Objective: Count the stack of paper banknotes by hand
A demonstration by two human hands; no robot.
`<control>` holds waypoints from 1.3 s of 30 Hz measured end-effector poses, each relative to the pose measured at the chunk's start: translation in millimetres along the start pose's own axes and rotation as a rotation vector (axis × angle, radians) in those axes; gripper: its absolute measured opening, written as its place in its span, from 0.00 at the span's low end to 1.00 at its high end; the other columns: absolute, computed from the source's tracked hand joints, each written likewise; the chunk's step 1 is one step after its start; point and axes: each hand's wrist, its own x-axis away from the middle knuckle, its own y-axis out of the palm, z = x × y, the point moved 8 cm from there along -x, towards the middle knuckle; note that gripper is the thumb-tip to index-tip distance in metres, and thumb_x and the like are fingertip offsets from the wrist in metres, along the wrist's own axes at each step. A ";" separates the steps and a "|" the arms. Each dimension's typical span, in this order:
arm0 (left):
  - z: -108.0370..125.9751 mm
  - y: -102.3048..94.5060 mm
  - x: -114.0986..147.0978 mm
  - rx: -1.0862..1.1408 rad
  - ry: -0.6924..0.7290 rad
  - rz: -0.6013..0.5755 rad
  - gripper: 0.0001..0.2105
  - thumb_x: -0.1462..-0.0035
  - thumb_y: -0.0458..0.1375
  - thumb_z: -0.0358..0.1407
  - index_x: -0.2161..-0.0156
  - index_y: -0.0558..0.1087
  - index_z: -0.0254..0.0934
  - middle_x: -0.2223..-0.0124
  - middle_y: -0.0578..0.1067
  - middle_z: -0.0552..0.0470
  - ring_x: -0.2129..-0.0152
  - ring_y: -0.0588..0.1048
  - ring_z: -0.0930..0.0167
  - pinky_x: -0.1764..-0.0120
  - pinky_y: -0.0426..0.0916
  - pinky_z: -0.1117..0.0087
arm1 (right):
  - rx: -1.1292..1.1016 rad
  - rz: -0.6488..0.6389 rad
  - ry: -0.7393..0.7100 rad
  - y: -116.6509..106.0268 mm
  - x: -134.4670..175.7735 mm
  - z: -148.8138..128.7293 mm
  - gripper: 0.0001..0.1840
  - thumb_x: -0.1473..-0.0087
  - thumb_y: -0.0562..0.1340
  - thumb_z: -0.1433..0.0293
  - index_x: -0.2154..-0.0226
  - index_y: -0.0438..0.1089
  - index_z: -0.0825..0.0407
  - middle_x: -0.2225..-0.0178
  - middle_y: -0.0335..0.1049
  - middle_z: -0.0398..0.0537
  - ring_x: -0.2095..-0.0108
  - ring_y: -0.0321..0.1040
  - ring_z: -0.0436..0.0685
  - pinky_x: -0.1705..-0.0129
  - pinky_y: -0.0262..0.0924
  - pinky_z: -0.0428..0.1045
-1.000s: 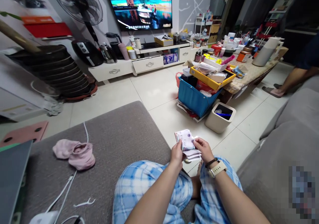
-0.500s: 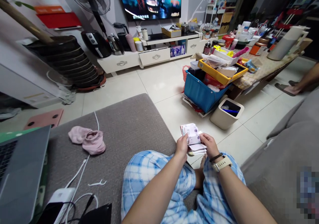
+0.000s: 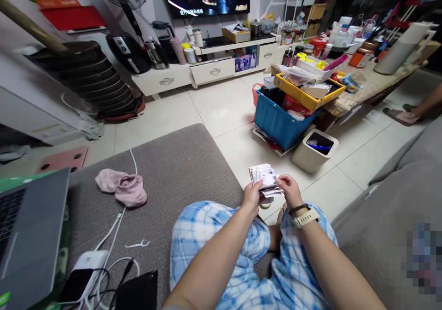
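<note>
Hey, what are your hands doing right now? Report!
Left hand and right hand both gripping a stack of paper notes above the knees. Nothing between hands. Bin on floor beyond.

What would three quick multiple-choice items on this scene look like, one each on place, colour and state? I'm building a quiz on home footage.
1. Where does the pink cloth lie?
A. on the grey sofa
B. in the bin
C. on the floor tiles

2. What colour is the storage box under the yellow tray?
A. red
B. blue
C. green

3. What is the state of the paper stack?
A. lying on the floor
B. held by left hand and right hand
C. on the laptop

Key: 1 A, it rests on the cushion; 2 B, its walls are blue; 3 B, both hands grip it.
</note>
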 end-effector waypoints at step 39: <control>61.3 24.7 32.6 0.287 -0.043 -0.257 0.13 0.39 0.55 0.38 0.58 0.76 0.29 0.64 0.80 0.41 0.67 0.80 0.63 0.62 0.75 0.64 | 0.177 -0.231 0.031 76.1 32.4 -115.2 0.22 0.66 0.75 0.53 0.80 0.70 0.53 0.86 0.59 0.36 0.83 0.48 0.45 0.79 0.40 0.45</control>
